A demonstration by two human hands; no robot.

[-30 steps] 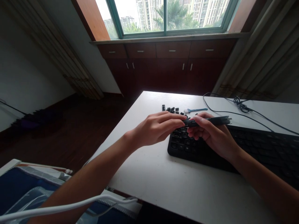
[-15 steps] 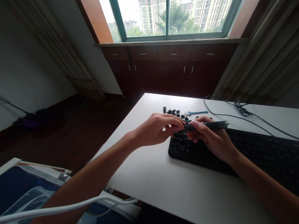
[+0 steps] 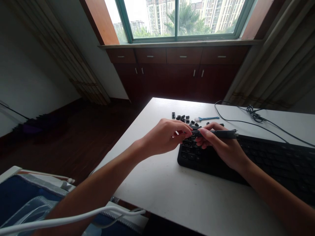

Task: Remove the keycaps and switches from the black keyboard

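Above the left end of a black keyboard (image 3: 209,165), my right hand (image 3: 219,141) grips a slim dark bar-shaped tool (image 3: 225,134) between thumb and fingers. Its right end shows thin bristle-like tips; its exact kind is unclear. My left hand (image 3: 169,136) is closed in a pinch at the tool's left end, where the fingertips hide the contact. Several keys at the keyboard's left end look bare of caps. Behind the hands lie several loose black keycaps (image 3: 182,118) and a small blue-handled brush (image 3: 208,118).
A white table (image 3: 157,183) carries everything. The keyboard's black cable (image 3: 251,121) loops across the back right. At lower left are a white curved tube (image 3: 73,216) and a blue zipped item (image 3: 14,193). Beyond the table stand dark red cabinets (image 3: 169,78) under a window.
The dark tool has tilted slightly and its right end has dropped and shifted a little left. Both hands have moved only slightly and keep their hold.
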